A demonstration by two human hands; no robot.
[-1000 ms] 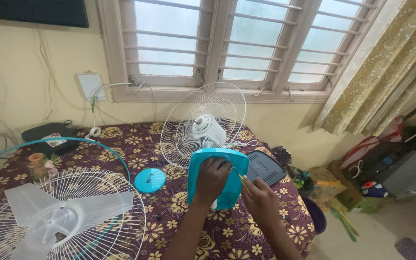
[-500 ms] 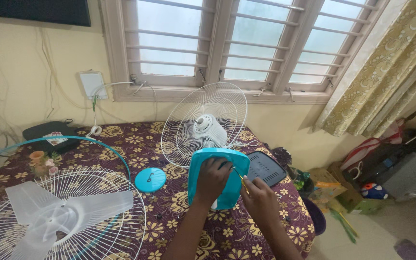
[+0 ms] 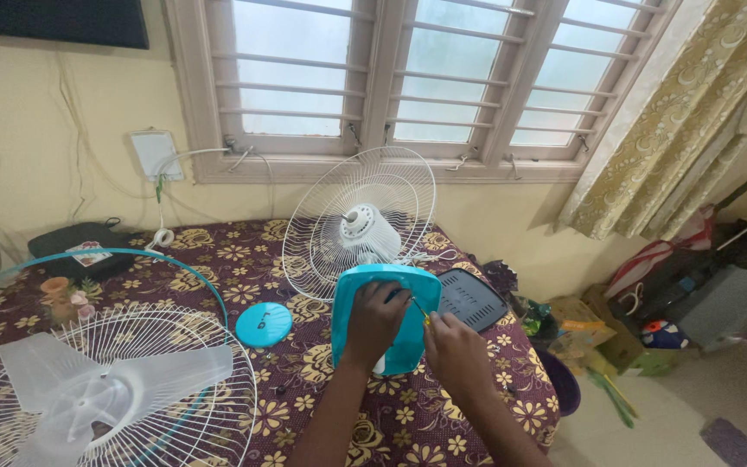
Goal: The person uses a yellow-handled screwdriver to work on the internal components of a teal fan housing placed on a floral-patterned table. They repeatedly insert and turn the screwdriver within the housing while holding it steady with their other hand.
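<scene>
Table (image 3: pixel 218 259) with floral cloth. Front left, a wire grille (image 3: pixel 144 346) with clear blades (image 3: pixel 88 393). Behind, the rear grille with motor (image 3: pixel 365 227). Mid-table, the teal fan base (image 3: pixel 356 294), upright, left hand (image 3: pixel 376 318) wrapped around it. Right hand (image 3: pixel 453 346) fingers pinched on a small screwdriver (image 3: pixel 419 310) touching the base. Teal cap (image 3: pixel 263 324) just left.

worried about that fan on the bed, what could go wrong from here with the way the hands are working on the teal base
The left hand alone steadies the teal base on soft bedding, so it could tip. The screwdriver in the right hand points toward the left hand's fingers; a slip might jab them. The rear grille with the motor stands upright just behind, and a jolt could topple it.
</scene>
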